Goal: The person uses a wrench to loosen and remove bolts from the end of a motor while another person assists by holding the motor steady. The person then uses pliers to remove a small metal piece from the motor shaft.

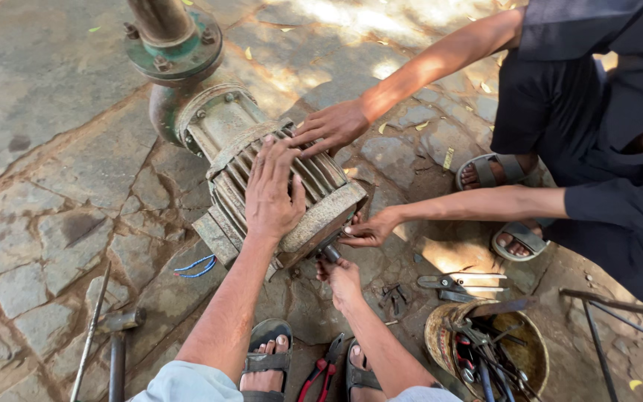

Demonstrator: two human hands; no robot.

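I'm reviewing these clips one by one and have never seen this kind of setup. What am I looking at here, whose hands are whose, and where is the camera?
There is one picture, taken from a camera on a person's head looking down, so the two arms that enter from the bottom are the wearer's. Their left hand lies flat on a ribbed, rusty electric motor joined to a green flanged pipe on stone paving. Their right hand grips the motor's shaft end. A second person squats at the right, with one hand on the ribs and the other at the shaft end. On the ground lie red-handled pliers, a hammer, blue wire and a basket of tools.
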